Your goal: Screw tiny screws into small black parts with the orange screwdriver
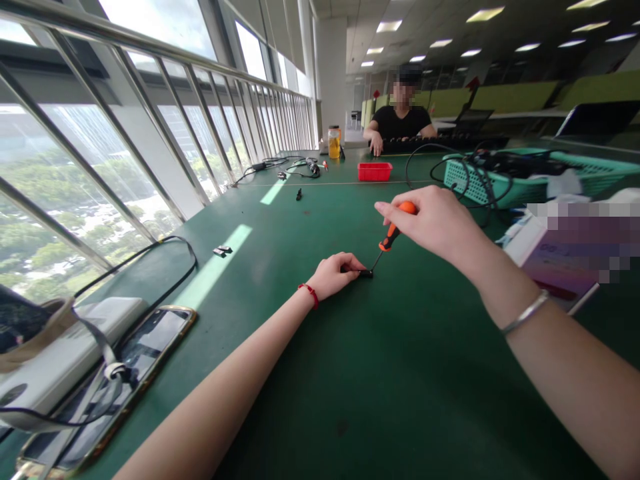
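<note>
My right hand (430, 217) is closed round the orange-and-black handle of a screwdriver (391, 230). The tool slants down to the left, and its tip meets a small black part (367, 273) on the green table. With its fingers pinched, my left hand (337, 275) holds that black part against the tabletop. What kind of part it is cannot be made out, since my fingers cover much of it. Farther left lie small black-and-silver pieces (223, 251), and another small black piece (299, 194) rests beyond them.
A red tray (375, 172), a bottle of yellow liquid (334, 143) and tangled cables (305, 167) are at the back. A teal basket (530, 177) and a box (555, 260) stand at right. Near left lie a phone (150, 353) and a white device (75, 353). A person (404, 120) sits opposite.
</note>
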`<control>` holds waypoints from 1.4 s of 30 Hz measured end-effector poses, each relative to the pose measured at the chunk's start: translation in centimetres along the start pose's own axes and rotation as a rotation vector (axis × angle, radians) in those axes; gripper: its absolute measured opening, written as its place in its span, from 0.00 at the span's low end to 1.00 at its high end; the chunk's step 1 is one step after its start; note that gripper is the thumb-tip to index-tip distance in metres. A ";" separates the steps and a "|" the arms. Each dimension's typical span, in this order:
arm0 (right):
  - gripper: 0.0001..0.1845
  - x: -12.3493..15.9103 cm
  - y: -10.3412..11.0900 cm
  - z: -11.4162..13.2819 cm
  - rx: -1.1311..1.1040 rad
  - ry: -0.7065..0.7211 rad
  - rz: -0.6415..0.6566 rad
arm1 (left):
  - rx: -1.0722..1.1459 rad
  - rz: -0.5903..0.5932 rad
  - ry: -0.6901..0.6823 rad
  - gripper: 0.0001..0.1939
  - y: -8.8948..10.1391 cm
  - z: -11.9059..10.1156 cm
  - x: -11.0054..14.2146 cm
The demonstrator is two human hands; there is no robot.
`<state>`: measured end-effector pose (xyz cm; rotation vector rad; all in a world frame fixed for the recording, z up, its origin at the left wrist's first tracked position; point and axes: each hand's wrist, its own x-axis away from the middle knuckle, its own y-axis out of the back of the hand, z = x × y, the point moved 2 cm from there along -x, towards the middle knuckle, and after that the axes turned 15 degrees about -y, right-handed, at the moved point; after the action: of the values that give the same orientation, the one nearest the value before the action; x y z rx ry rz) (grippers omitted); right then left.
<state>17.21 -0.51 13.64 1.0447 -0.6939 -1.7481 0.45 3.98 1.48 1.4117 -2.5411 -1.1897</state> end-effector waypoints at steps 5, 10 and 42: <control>0.10 -0.1 -0.2 0.0 0.003 0.021 0.005 | 0.021 0.022 -0.013 0.07 0.1 -0.1 0.1; 0.20 0.0 -0.2 0.0 0.030 -0.008 0.016 | 0.022 0.025 -0.026 0.07 0.1 0.0 0.1; 0.17 -0.2 -0.3 0.0 0.012 -0.042 -0.009 | -0.010 0.031 -0.041 0.06 0.1 0.2 0.1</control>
<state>17.09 -0.23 13.41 1.0230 -0.7273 -1.7803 0.23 4.07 1.39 1.3551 -2.5700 -1.2377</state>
